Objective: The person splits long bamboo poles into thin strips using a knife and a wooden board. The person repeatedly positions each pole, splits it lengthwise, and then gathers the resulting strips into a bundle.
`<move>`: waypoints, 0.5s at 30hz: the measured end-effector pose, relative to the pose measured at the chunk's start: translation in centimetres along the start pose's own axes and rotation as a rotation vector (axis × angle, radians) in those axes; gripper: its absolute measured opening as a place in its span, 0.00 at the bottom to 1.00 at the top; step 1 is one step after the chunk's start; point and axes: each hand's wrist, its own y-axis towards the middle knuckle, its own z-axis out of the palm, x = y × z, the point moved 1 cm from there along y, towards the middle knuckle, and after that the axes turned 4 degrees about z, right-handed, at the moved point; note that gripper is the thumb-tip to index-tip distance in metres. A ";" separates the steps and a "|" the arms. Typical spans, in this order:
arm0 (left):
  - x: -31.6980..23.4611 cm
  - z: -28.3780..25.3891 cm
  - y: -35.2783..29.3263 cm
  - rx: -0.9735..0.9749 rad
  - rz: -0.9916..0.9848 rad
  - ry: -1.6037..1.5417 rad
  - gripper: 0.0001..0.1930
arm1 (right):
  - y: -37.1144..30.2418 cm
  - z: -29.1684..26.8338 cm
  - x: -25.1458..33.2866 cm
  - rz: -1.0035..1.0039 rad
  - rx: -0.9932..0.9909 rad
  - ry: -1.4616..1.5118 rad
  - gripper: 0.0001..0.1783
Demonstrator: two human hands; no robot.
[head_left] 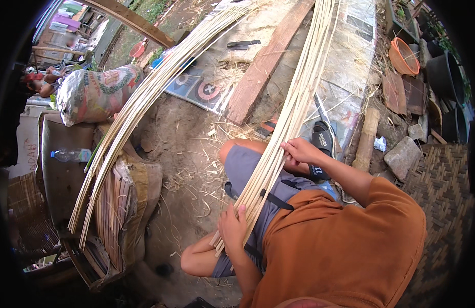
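While the bundle of bamboo strips point(286, 118) lies across the lap, its long axis runs from the near end under the left hand point(232, 226) up and away past the right hand point(299, 150). The left fingers point(241, 212) clench the strips' butt ends; the right fingers point(288, 147) close over the bundle farther up, so the strips pass straight between both grips.

Lying across bare dirt: a long reddish wooden plank point(263, 61), a dark-handled knife point(242, 44). Resting at left, a clear plastic water bottle point(71, 154) beside a stuffed printed sack point(96, 92). Sitting at right, an orange woven basket point(404, 56), grey stone block point(402, 156), black sandal point(323, 138).
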 end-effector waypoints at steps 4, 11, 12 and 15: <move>-0.5 -1.2 -0.4 0.051 0.038 -0.092 0.31 | -0.1 -1.0 -2.5 -0.078 -0.504 -0.195 0.30; -2.4 -2.1 -1.8 0.144 0.165 0.062 0.41 | 7.2 -2.1 -0.1 -0.165 -0.060 1.254 0.27; -2.5 -2.2 -2.4 0.128 0.175 0.082 0.42 | 8.0 -2.0 1.1 -0.152 -0.087 1.280 0.25; -2.5 -3.4 -2.5 0.081 0.227 0.104 0.47 | 9.2 -2.2 2.4 -0.140 -0.164 1.337 0.19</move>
